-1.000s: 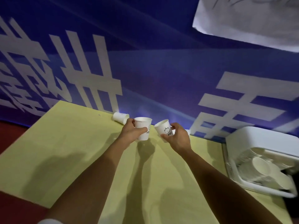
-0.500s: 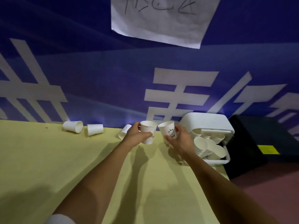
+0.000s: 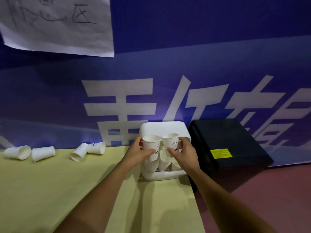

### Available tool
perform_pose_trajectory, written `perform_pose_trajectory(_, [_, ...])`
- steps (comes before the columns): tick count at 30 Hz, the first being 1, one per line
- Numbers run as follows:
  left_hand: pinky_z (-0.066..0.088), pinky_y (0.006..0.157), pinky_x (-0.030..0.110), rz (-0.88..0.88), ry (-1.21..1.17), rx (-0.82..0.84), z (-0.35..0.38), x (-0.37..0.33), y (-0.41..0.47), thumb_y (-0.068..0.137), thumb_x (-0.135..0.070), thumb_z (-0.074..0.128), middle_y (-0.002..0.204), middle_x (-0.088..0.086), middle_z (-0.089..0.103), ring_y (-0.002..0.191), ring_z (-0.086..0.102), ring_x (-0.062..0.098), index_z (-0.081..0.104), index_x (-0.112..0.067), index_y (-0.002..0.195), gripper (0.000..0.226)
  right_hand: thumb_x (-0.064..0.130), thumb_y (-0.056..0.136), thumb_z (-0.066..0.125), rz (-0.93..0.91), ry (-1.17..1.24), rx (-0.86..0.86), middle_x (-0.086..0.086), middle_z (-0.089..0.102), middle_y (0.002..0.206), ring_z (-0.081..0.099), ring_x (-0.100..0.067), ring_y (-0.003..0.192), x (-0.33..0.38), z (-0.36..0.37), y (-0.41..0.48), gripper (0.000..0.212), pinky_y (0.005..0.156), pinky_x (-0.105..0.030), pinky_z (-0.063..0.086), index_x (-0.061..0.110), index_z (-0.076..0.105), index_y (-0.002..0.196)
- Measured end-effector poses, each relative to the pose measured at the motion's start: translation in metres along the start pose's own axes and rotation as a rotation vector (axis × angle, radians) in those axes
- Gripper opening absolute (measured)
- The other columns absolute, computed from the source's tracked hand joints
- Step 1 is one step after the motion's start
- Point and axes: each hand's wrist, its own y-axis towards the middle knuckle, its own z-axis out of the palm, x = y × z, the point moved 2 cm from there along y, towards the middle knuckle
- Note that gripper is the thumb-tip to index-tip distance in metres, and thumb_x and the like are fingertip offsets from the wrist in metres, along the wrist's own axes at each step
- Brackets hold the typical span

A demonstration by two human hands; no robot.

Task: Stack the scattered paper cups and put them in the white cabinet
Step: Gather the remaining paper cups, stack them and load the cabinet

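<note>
Here, left hand clasps one tapered paper cup, right hand the other cup.

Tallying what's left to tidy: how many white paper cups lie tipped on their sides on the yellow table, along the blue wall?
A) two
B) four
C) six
B: four tipped white paper cups lie on the yellow table, against the blue wall.
</note>
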Motion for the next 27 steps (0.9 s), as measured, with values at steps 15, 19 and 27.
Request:
perform_pose_trajectory(15, [0.054,0.086,0.032,0.026,0.105,0.096,0.049,0.002,0.023,0.07,-0.037,0.088,0.114,-0.018,0.063,0.1,0.063,0.003,0.053,-0.041,0.119,0.06,0.026,0.075,0.079,0.211,0.075,0.022,0.001,0.066,0.108,0.065,-0.021,0.098,-0.068,-0.005,0.02,0.043,0.084,-0.044,0.057,0.021,0.058,0.112])
perform_pose_trajectory(19, [0.05,0.073,0.018,0.015,0.116,0.109,0.053,0.008,0.025,0.071,-0.035,0.087,0.109,-0.023,0.061,0.096,0.06,-0.006,0.054,-0.039,0.125,0.064,0.019,0.078,0.074,0.298,0.025,0.032,-0.005,0.067,0.109,0.065,-0.029,0.1,-0.079,0.008,0.02,0.043,0.082,-0.047,0.057,0.016,0.056,0.116])
perform_pose_trajectory(27, [0.051,0.071,0.014,-0.002,0.132,0.07,0.051,0.02,0.032,0.068,-0.035,0.089,0.109,-0.021,0.066,0.091,0.063,-0.009,0.055,-0.039,0.125,0.066,0.031,0.077,0.079,0.359,-0.038,0.066,-0.007,0.068,0.116,0.064,-0.031,0.107,-0.093,0.024,0.026,0.056,0.082,-0.038,0.053,0.015,0.054,0.124])
